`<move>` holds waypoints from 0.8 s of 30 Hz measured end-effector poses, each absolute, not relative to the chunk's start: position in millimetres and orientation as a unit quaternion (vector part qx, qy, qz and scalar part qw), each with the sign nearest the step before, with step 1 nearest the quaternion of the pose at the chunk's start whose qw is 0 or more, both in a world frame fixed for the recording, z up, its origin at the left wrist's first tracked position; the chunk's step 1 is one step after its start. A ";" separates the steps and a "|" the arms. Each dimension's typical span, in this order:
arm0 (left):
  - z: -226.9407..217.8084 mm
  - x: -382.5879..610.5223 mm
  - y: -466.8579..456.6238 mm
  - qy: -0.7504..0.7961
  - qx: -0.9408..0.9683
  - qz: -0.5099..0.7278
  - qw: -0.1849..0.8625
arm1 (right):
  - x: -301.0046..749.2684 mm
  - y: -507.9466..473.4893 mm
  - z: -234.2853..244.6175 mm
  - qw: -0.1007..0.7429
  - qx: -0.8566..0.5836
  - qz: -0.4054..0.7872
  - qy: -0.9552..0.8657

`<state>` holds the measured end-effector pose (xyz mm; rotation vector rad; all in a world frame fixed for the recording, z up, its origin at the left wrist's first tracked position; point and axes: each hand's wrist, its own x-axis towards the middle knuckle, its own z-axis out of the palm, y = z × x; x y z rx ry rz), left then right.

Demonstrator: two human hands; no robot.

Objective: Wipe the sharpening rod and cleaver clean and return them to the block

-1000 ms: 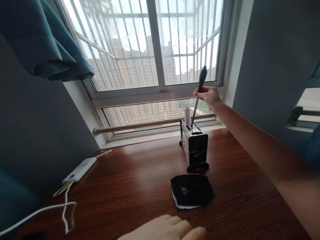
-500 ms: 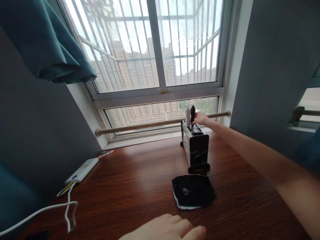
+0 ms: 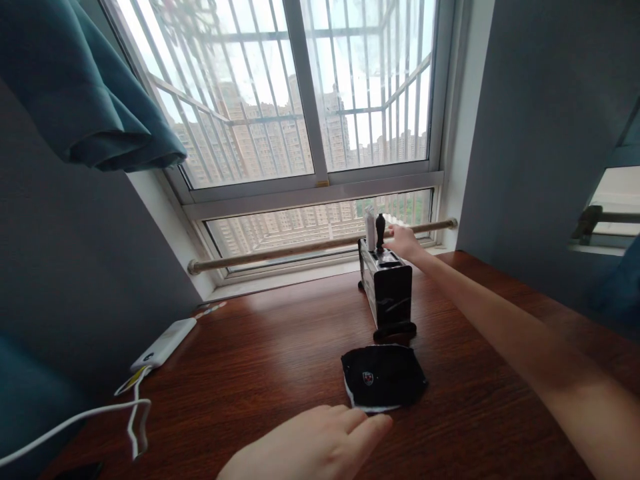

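Note:
A dark block-shaped holder [image 3: 389, 291] stands upright on the brown wooden table [image 3: 260, 353] near the window. A tool with a black handle [image 3: 381, 228] sits in a slot on its top, beside a white handle [image 3: 370, 227]. My right hand [image 3: 403, 241] reaches across to the holder's top, fingertips right next to the black handle; whether they grip it is too small to make out. My left hand [image 3: 313, 445] lies flat on the table at the near edge, fingers stretched out, their tips close to a black cloth pad with a small badge [image 3: 383, 377].
A white power bank [image 3: 164, 343] with a white cable [image 3: 100, 419] lies at the left of the table. A wooden rod [image 3: 300, 248] runs along the window sill behind the holder. A teal curtain [image 3: 85, 87] hangs at the upper left.
My right hand lowered the long black-handled tool down into the holder until only its handle shows. My left hand slid forward a little toward the black pad.

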<state>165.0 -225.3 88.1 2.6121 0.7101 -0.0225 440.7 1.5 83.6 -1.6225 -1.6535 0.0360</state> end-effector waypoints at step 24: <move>84.1 294.8 51.5 0.314 0.691 0.508 0.408 | 390.4 -171.6 -140.2 0.235 -0.378 0.194 -0.874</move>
